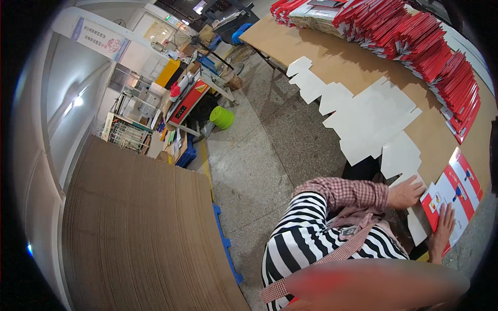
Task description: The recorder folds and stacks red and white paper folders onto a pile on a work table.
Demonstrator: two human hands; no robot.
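A flat white die-cut carton blank point(371, 114) with notched flaps lies along the near edge of the brown table. My left hand point(407, 193), in a checked sleeve, rests on the white board at its near end, fingers stretched toward a printed red-and-white carton point(459, 194). On that carton's lower edge lies my right hand point(443, 226), its fingers spread and flat. The carton is flat, with small blue pictures on it. A smooth blur covers the bottom right and hides part of my body and right forearm.
Overlapping red-and-white flat cartons point(415, 44) line the far side of the brown table point(337, 57). A tall stack of brown cardboard point(140, 223) stands on a blue pallet point(224, 243) at left. A green bucket point(222, 118) sits beside a red-fronted machine point(188, 102).
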